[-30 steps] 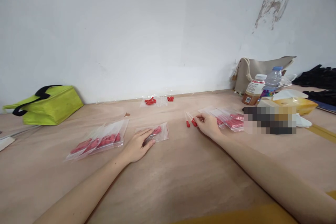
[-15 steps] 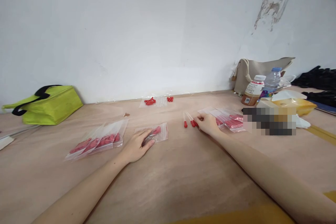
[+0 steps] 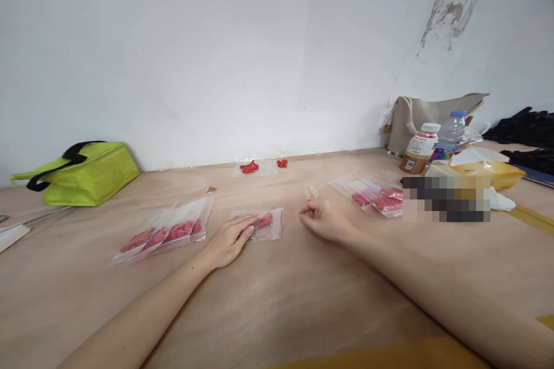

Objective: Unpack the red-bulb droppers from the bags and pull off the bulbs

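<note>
My left hand (image 3: 229, 237) lies flat, fingers stretched out, on a small clear zip bag (image 3: 268, 223) that holds red-bulbed droppers. My right hand (image 3: 324, 220) rests just right of that bag with its fingers curled round thin clear droppers (image 3: 310, 191), whose glass tips stick out behind the knuckles; their red bulbs are hidden in the hand. A fanned row of filled bags (image 3: 167, 232) lies to the left of my left hand. Another group of filled bags (image 3: 371, 196) lies to the right of my right hand.
A lime-green tote (image 3: 80, 173) sits at the far left by the wall. Loose red bulbs on clear bags (image 3: 256, 167) lie at the back. At the right stand a beige bag (image 3: 426, 115), two bottles (image 3: 419, 147) and a yellow tissue pack (image 3: 487, 172).
My right hand has closed on the droppers and slid left with them, away from the right-hand bags and toward the bag under my left hand. The left hand has barely moved.
</note>
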Action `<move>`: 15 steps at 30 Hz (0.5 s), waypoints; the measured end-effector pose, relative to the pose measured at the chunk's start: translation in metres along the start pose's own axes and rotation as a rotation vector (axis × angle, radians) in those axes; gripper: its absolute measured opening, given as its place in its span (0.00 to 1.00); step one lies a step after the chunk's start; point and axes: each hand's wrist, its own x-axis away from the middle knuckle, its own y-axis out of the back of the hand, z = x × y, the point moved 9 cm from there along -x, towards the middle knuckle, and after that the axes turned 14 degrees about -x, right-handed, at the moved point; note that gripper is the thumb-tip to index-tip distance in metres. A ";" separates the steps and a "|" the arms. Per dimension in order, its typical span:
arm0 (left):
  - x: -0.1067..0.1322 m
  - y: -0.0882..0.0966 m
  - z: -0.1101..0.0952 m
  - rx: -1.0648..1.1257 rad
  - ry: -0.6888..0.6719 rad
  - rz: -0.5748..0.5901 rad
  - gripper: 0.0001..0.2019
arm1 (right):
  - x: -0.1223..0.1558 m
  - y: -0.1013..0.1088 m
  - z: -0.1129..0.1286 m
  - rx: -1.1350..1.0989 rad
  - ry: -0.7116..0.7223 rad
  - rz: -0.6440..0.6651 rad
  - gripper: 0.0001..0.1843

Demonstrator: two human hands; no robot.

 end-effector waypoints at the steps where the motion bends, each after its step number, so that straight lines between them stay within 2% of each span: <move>1: 0.000 0.000 -0.001 0.002 -0.002 -0.001 0.20 | 0.001 -0.012 0.008 -0.002 0.021 0.052 0.08; 5: 0.001 0.003 -0.003 0.005 -0.003 -0.014 0.20 | -0.003 -0.041 0.031 0.009 0.123 0.078 0.11; 9: 0.002 0.005 -0.004 0.019 -0.016 -0.026 0.20 | -0.016 -0.057 0.030 0.033 0.081 0.073 0.08; 15: 0.004 0.002 -0.001 0.047 0.001 0.030 0.27 | -0.025 -0.069 0.027 0.085 0.051 0.130 0.15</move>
